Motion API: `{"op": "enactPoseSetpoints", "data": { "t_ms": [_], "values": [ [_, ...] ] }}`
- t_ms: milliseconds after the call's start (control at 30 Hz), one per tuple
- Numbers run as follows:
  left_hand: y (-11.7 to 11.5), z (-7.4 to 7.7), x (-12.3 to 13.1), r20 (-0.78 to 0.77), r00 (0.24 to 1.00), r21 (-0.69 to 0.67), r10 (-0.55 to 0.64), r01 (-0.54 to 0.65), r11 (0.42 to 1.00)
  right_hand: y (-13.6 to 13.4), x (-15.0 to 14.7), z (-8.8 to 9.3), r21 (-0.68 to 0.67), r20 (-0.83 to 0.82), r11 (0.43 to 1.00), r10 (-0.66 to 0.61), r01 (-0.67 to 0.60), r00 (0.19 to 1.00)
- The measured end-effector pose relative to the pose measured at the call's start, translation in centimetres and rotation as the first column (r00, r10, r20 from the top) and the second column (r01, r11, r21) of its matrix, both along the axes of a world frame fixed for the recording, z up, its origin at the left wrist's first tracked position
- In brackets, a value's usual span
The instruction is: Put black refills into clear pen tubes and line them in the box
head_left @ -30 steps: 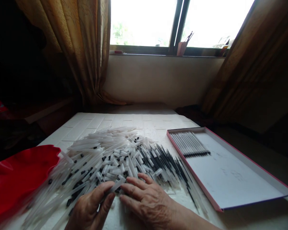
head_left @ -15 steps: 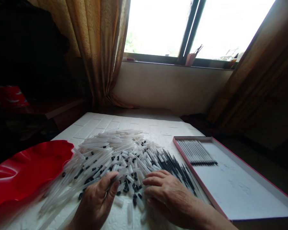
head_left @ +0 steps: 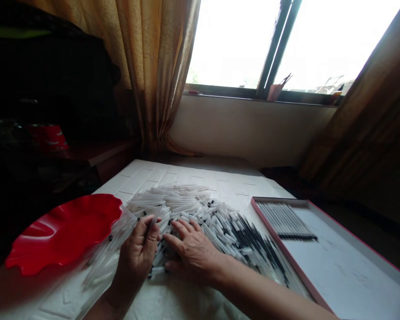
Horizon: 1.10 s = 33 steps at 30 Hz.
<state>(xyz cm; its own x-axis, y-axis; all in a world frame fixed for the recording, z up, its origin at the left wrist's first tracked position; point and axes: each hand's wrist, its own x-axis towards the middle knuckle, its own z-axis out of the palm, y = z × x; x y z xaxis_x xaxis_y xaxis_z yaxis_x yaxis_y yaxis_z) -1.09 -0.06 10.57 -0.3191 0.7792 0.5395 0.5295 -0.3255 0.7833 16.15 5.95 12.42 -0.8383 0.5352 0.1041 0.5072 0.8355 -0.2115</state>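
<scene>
My left hand is closed around a slim translucent plastic tube, which tilts up between thumb and fingers. To its right my right hand lies over the near side of the pile, fingers spread and touching the small parts there. That pile holds many long translucent white tubes, short clear caps and small black plugs. Dark thin sticks with black shafts lie along its right side. What is under my right palm and fingertips is hidden.
A red wavy-edged plate stands to the left. At right lies a shallow pink-rimmed box with a row of pen-like pieces, dark at one end. The white brick-patterned table borders a window wall with curtains.
My right hand has moved left across the pile, nearer my left hand. The left hand now holds its tube more upright. The camera view has shifted left.
</scene>
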Motion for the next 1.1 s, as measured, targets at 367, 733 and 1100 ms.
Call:
{"op": "enactPoseSetpoints", "data": {
  "t_ms": [367, 733, 1100],
  "values": [
    [-0.2, -0.1, 0.3, 0.034, 0.999, -0.002, 0.01, -0.01, 1.0, 0.4, 6.5, 0.2, 0.039, 0.015, 0.999, 0.002, -0.003, 1.0],
    [0.0, 0.9, -0.8, 0.021, 0.997, 0.025, 0.078, -0.079, 0.997, -1.4, -2.8, 0.2, 0.106, -0.12, 0.97, 0.229, -0.217, 0.966],
    [-0.1, 0.7, -0.2, 0.076, 0.994, 0.025, 0.073, -0.075, 0.997, 0.9, 3.2, 1.0, 0.0, -0.045, 0.989, 0.149, -0.149, 0.988]
  ]
}}
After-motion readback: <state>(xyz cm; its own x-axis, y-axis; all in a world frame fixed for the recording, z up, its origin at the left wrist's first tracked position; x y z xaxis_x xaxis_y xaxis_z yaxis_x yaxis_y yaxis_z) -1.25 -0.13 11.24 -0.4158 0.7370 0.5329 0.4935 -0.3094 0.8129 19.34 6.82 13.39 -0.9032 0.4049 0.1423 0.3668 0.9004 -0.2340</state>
